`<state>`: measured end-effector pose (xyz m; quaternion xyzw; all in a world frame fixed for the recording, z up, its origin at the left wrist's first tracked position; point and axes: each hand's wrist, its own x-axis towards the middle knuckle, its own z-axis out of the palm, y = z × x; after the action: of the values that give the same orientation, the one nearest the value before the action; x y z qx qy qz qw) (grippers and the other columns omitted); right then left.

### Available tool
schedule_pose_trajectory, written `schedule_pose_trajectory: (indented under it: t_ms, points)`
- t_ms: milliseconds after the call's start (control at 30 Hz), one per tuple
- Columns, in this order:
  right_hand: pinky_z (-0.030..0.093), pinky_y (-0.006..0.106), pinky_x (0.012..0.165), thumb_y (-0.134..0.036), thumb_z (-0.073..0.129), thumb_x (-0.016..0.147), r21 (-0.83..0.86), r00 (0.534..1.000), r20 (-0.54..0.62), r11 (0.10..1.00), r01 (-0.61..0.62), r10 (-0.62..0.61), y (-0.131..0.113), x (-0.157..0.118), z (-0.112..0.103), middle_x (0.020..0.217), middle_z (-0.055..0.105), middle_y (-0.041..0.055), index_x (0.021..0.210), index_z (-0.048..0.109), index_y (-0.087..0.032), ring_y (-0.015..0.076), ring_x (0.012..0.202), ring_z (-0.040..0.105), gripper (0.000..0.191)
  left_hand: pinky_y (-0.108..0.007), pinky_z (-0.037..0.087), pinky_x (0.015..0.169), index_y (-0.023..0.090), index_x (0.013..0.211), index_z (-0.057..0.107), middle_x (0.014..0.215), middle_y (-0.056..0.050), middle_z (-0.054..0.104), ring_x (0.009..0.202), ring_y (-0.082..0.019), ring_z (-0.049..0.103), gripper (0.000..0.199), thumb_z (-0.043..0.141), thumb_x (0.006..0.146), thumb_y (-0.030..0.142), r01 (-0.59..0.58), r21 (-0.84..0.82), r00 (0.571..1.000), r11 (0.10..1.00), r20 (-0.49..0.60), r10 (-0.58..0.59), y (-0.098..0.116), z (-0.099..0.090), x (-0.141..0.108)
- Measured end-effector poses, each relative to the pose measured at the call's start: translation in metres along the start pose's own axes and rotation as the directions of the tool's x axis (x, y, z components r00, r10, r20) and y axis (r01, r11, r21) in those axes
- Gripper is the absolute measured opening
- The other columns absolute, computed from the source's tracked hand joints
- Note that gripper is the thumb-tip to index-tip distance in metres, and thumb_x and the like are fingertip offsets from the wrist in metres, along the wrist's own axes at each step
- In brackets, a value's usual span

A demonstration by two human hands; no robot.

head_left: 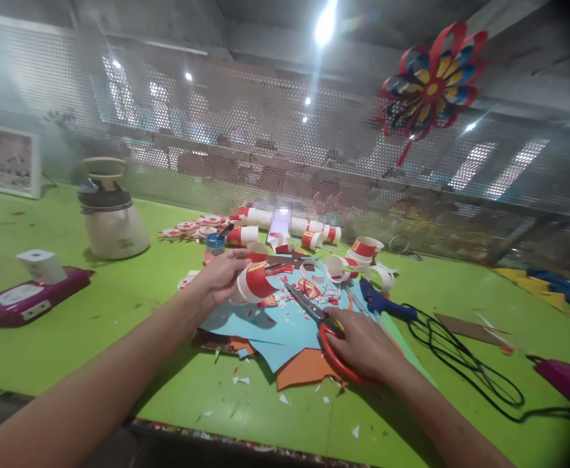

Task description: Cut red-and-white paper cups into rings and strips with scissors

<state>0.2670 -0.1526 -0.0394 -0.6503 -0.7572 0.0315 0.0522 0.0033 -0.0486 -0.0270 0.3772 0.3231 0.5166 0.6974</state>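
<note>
My left hand [221, 276] is closed around a red and white paper cup [258, 283], tipped on its side with its cut edge toward the right. In my right hand [362, 341] are scissors [331, 344] with red handles, their blades pointing up and left, close to the cup but apart from it. Under both lies light blue paper [285, 331] strewn with red and white snippets. Cut cup rings [336, 268] and a white and red cup piece [364, 249] stand just beyond. Orange paper [304, 369] shows beneath the blue sheet.
A blue glue gun [387, 302] with a coiled black cord lies at the right. Beyond the left hand are a blue jar [214, 244] and a phone [279, 225]. A large jug [112, 218] and a purple power strip [26, 299] stand left on the green table [168, 403].
</note>
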Motion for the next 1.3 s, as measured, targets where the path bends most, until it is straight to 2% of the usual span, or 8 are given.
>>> schedule_pose_trajectory:
  t_ms: [167,433,600,733,833,933,1133,1300]
  points:
    - [0.039,0.034,0.066,-0.038,0.045,0.091,-0.015,0.999,0.041,1.0,0.014,-0.014,0.002,-0.001,0.0,0.102,0.071,0.0161,0.125,0.056,-0.018,0.0349,0.089,0.065,0.041,-0.03,0.059,0.062,0.016,0.094,0.054,0.078,-0.007,0.069,0.061,-0.016,0.068,0.026,0.054,0.079,-0.005,0.002,0.008,0.995,1.0,-0.1,-0.001,0.002,0.004,-0.004]
    - [0.041,0.037,0.072,-0.032,0.048,0.089,0.011,0.996,0.063,0.998,0.066,-0.067,0.0,-0.004,-0.006,0.108,0.069,0.0169,0.123,0.059,-0.019,0.034,0.094,0.063,0.039,-0.03,0.056,0.053,0.011,0.091,0.057,0.069,-0.007,0.067,0.054,-0.018,0.066,0.021,0.055,0.076,-0.004,-0.063,0.022,0.99,0.998,-0.127,0.065,0.006,0.019,-0.015]
    - [0.042,0.033,0.062,-0.032,0.054,0.083,0.14,0.999,-0.016,0.989,0.043,-0.041,0.004,-0.001,-0.008,0.086,0.072,0.0138,0.102,0.068,-0.016,0.0298,0.076,0.064,0.029,-0.023,0.053,0.054,0.012,0.084,0.059,0.067,-0.003,0.067,0.054,-0.012,0.063,0.016,0.055,0.076,-0.001,-0.246,0.02,0.951,0.969,-0.185,0.246,0.023,0.015,-0.016]
    - [0.046,0.033,0.067,-0.028,0.052,0.081,0.342,0.982,-0.184,0.935,0.094,-0.032,0.005,0.003,-0.01,0.084,0.07,0.0088,0.107,0.064,-0.014,0.0232,0.071,0.062,0.032,-0.018,0.051,0.057,0.015,0.084,0.059,0.072,0.0,0.067,0.058,-0.009,0.062,0.012,0.056,0.077,0.005,-0.402,0.058,0.887,0.914,-0.225,0.404,0.035,0.01,-0.018]
    - [0.048,0.033,0.064,-0.032,0.05,0.083,0.486,0.951,-0.309,0.859,0.158,0.0,-0.002,0.002,-0.016,0.083,0.065,0.0066,0.115,0.057,-0.013,0.0209,0.066,0.061,0.037,-0.022,0.05,0.054,0.014,0.085,0.062,0.071,-0.001,0.067,0.057,-0.012,0.062,0.013,0.063,0.073,0.01,-0.374,0.136,0.911,0.918,-0.13,0.39,0.029,0.017,-0.024]
    - [0.051,0.033,0.071,-0.038,0.052,0.087,0.615,0.939,-0.345,0.753,0.233,-0.009,-0.01,-0.001,-0.021,0.09,0.063,0.0065,0.121,0.051,-0.016,0.0213,0.077,0.065,0.041,-0.025,0.048,0.051,0.012,0.08,0.066,0.07,-0.004,0.068,0.056,-0.015,0.061,0.011,0.07,0.07,0.016,-0.282,0.237,0.957,0.93,0.005,0.289,0.016,0.03,-0.031]
    - [0.051,0.034,0.07,-0.041,0.055,0.089,0.772,0.947,-0.318,0.569,0.282,-0.038,-0.022,-0.007,-0.031,0.09,0.06,0.0056,0.115,0.051,-0.017,0.0194,0.075,0.061,0.035,-0.022,0.044,0.055,0.015,0.082,0.068,0.073,-0.002,0.067,0.06,-0.012,0.057,0.007,0.065,0.076,0.017,-0.223,0.445,0.975,0.868,0.124,0.187,0.007,0.05,-0.042]
    - [0.051,0.033,0.07,-0.037,0.057,0.09,0.85,0.957,-0.278,0.445,0.283,-0.077,-0.044,-0.009,-0.044,0.087,0.06,0.0036,0.105,0.054,-0.018,0.0179,0.074,0.06,0.025,-0.025,0.043,0.057,0.014,0.083,0.066,0.071,-0.001,0.066,0.06,-0.013,0.057,0.008,0.061,0.077,0.016,-0.209,0.495,0.971,0.844,0.21,0.118,0.002,0.068,-0.045]
